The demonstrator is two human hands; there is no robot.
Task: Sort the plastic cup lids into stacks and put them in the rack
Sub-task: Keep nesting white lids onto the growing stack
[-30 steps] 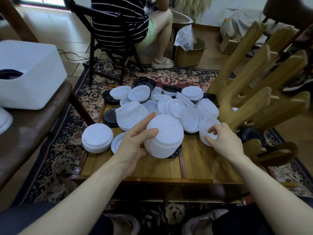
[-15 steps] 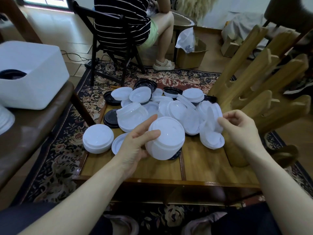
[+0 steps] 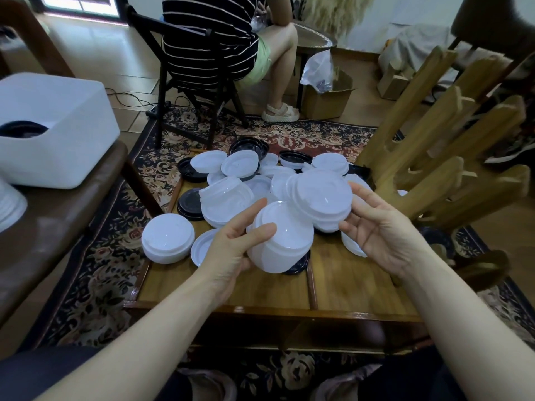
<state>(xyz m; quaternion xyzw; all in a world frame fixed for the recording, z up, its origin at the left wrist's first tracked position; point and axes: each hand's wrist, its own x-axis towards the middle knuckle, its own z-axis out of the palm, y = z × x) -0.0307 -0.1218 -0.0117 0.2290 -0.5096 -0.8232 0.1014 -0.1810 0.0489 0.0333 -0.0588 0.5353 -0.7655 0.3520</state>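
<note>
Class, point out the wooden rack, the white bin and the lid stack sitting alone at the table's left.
wooden rack [image 3: 428,157], head view, a slanted post.
white bin [image 3: 66,134], head view, front wall.
lid stack [image 3: 168,237], head view, top lid.

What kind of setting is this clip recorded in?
Probably a home living room used for piecework: a patterned rug under a low wooden table, a cardboard box on the tiled floor, and another person seated nearby.

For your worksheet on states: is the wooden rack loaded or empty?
Empty, as far as visible: the wooden rack shows bare slots; the white lids lie on the table.
</note>
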